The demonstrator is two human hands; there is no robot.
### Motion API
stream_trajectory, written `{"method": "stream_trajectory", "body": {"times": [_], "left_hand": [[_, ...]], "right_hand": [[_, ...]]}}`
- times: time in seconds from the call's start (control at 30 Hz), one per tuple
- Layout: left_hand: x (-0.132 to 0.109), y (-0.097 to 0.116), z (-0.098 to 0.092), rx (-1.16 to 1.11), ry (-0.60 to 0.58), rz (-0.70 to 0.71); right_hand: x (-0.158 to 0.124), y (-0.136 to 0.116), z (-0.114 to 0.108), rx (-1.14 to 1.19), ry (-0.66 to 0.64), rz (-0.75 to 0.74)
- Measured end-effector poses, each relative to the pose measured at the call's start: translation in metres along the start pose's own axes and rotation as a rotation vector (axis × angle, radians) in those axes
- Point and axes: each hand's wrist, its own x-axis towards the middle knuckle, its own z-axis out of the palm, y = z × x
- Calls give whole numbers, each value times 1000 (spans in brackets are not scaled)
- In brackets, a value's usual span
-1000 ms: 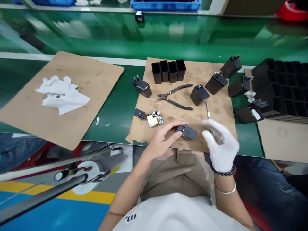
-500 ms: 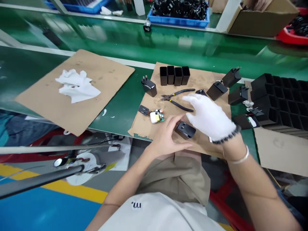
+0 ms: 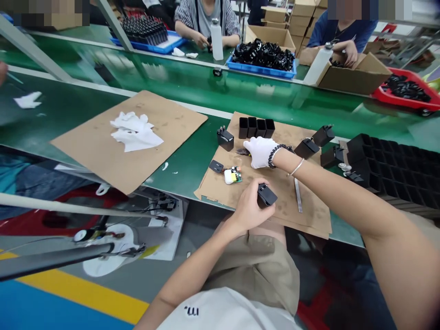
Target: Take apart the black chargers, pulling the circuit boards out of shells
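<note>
My bare left hand is wrapped round a black charger block near the front edge of the cardboard sheet. My white-gloved right hand reaches over the pliers and covers their handles; only the metal jaws show at its left. Its fingers are curled, and the grip beneath them is hidden. A small circuit board wired to a black cap lies to the left. Behind my right hand stand several open black cases. A metal strip lies beside my right forearm.
Black plug blocks stand at the right, before many stacked black cases. White cloths lie on another cardboard sheet. Two people sit across the green line, near a blue tray and a carton.
My left hand has closed round the black block, now raised slightly. My right hand has moved left onto the pliers. The view has tilted up, showing the people opposite.
</note>
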Motion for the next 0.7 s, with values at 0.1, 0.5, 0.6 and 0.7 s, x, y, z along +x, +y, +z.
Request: {"method": "stream_trajectory", "body": {"times": [0.1,0.5,0.6,0.7], "left_hand": [[0,0,5,-3,33,-14],[3,-11,7,-245,80,-104],[6,-11,7,-300,80,-141],[9,-9,6,-338,65,-172]], "right_hand": [[0,-1,1,8,2,-21],[-75,-4,-61,751,892,277],[-115,-6,-50,1343,1030,155],[-144,-14,-21,1793,876,132]]}}
